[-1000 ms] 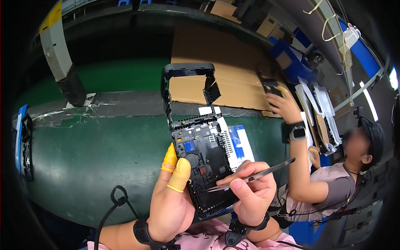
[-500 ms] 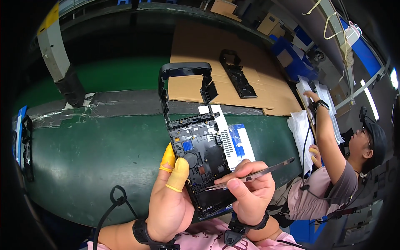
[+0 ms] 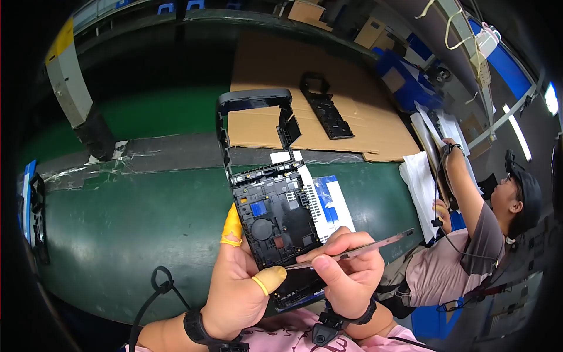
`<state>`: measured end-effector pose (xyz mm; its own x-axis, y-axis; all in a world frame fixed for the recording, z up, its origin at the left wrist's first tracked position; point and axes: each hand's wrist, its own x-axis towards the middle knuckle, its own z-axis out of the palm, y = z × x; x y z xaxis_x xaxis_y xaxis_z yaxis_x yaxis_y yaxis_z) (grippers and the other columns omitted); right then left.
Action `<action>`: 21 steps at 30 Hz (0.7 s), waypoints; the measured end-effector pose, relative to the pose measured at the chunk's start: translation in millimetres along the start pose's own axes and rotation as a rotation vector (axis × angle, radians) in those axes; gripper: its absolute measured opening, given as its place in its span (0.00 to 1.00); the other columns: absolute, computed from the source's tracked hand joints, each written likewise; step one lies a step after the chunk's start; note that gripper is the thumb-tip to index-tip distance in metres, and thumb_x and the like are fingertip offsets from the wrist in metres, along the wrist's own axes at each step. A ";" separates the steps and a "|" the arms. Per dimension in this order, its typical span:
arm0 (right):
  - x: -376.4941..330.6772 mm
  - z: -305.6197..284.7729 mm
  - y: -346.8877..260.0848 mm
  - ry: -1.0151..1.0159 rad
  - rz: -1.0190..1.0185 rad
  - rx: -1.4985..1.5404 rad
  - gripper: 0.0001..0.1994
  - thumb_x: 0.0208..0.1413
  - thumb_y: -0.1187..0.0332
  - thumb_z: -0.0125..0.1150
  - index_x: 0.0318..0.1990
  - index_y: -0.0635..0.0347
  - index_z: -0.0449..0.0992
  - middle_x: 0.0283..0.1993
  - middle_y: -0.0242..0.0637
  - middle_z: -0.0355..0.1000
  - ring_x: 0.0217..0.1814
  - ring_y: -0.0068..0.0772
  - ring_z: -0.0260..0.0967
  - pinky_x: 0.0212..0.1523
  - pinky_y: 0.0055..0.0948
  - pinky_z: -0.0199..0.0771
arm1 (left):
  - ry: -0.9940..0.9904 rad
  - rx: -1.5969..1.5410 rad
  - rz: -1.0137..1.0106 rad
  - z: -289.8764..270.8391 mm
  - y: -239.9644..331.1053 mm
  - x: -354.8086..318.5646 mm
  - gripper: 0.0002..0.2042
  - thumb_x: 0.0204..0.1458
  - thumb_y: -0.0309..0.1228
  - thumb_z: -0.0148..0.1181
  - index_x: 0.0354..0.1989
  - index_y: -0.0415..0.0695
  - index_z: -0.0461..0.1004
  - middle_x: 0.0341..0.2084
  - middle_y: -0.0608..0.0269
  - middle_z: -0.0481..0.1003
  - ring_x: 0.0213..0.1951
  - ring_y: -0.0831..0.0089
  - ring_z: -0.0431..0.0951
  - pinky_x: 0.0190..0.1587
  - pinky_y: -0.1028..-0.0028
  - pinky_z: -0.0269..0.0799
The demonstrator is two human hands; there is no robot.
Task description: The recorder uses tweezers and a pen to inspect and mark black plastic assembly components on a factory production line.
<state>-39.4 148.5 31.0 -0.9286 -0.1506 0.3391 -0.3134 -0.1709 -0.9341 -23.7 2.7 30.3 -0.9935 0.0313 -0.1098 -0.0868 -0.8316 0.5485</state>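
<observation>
My left hand (image 3: 237,287), with yellow finger cots on thumb and one finger, grips the lower left side of a black plastic housing (image 3: 281,214) that has a tall loop handle. Its thumb presses on the inner face near the bottom. Between the fingers of my right hand (image 3: 352,276) is a pair of metal tweezers (image 3: 375,244), held slantwise. The tips point at the inside of the housing beside my left thumb; whether they pinch anything is too small to tell. Small blue, orange and brown patches show inside the housing.
A similar black housing (image 3: 329,111) lies on a cardboard sheet (image 3: 375,126) across the green table (image 3: 117,229). White sheets with a blue label (image 3: 326,199) are behind my right hand. At right, a co-worker (image 3: 451,246) reaches toward white bags (image 3: 419,185). A post (image 3: 73,94) stands far left.
My left thumb has come down from the housing's side onto its inner face, beside the tweezer tips. The co-worker's raised hand has lowered slightly. The whole view has shifted a little.
</observation>
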 end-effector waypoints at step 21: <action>41.2 -87.8 65.8 0.215 0.335 -0.117 0.06 0.49 0.77 0.56 0.33 0.62 0.67 0.26 0.33 0.71 0.25 0.14 0.66 0.24 0.12 0.60 | 0.221 0.026 0.147 -5.3 -9.4 13.0 0.17 0.57 0.38 0.44 0.53 0.46 0.58 0.45 0.64 0.66 0.45 0.74 0.68 0.48 0.69 0.67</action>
<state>-115.7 216.5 -26.4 -0.9995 0.0300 -0.0054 0.0044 -0.0331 -0.9994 -35.4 8.0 19.3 -0.9556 -0.2125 -0.2042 0.0520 -0.8037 0.5927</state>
